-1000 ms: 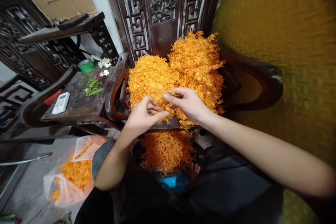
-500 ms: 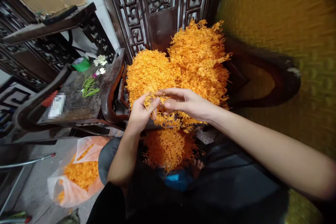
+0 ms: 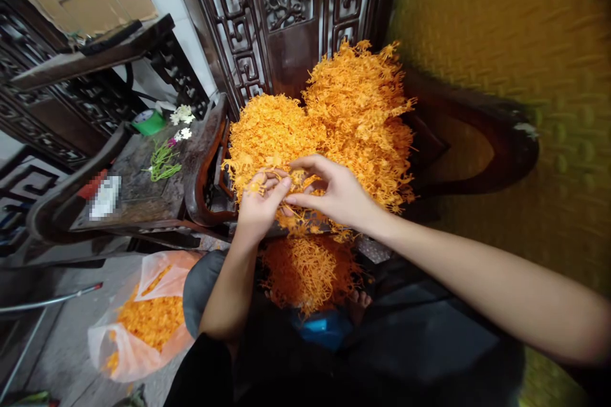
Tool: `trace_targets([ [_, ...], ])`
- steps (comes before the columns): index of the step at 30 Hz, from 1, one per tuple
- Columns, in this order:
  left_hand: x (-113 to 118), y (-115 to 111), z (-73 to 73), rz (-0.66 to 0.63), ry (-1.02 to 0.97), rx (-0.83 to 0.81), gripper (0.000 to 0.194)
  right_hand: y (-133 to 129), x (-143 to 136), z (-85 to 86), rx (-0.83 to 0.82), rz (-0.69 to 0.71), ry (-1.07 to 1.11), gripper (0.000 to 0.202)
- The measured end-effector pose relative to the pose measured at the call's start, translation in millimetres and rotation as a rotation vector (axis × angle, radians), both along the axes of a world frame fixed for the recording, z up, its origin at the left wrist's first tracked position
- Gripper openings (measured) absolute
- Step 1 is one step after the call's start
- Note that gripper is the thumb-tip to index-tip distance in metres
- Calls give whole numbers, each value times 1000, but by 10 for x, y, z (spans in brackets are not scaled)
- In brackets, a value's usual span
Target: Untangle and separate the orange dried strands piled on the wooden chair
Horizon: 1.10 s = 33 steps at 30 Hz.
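Note:
My left hand [image 3: 260, 206] is closed round a small bunch of thin, spidery orange pieces [image 3: 258, 181], which look like artificial flower parts. Close beside it, my right hand [image 3: 334, 194] curves its thumb and fingers towards the left fingertips, with an orange piece at its fingertips. Behind both hands rise a fine-textured orange heap [image 3: 272, 124] and a taller, looser heap [image 3: 360, 98] of similar pieces on a dark wooden chair. Below the hands, between my legs, lies a pile of stringy orange strands [image 3: 312, 267] above something blue [image 3: 324, 327].
On the left, a carved wooden chair [image 3: 191, 187] holds a green tape roll [image 3: 149, 121], white flowers [image 3: 182, 116] and green stems [image 3: 163, 161]. A plastic bag [image 3: 138, 356] of orange pieces sits on the floor. The right chair's curved armrest [image 3: 518, 140] bounds the heaps.
The orange bunch in my left hand now fans out further left. My right thumb and forefinger have spread slightly apart. The view has shifted a little.

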<state>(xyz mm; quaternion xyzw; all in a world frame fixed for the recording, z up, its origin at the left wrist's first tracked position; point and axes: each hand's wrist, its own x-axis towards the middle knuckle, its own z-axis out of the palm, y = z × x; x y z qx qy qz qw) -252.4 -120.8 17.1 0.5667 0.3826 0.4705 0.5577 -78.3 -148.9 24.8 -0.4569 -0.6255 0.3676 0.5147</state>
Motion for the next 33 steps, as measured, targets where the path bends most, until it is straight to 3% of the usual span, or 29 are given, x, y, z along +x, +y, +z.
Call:
trace_targets([
  [4,11,-40,0,44,52,29,36,-26,37,27,85,-48,-108,17],
  [9,51,-91,13,126,54,91,28,-45,10,76,27,-45,-74,13],
  [12,28,-77,36,170,12,17,30,10,101,130,-101,-37,36,19],
  [16,-185,-19,108,186,-158,-102,35,141,454,218,-16,-245,219,19],
  [18,-278,-23,139,106,-143,-137,35,164,560,237,26,-306,278,15],
  [21,-258,-75,137,-158,-31,-207,31,113,472,214,-92,-100,249,12],
  [23,-162,-111,113,-254,3,-192,32,59,328,184,-156,31,255,12],
  [26,-17,-140,78,-281,41,-126,37,-7,169,161,-212,95,244,20],
  [29,65,-134,46,-275,23,-122,44,-57,114,159,-196,93,70,34],
  [33,134,-98,-12,-256,-57,-101,48,-82,82,97,-148,63,-61,37],
])
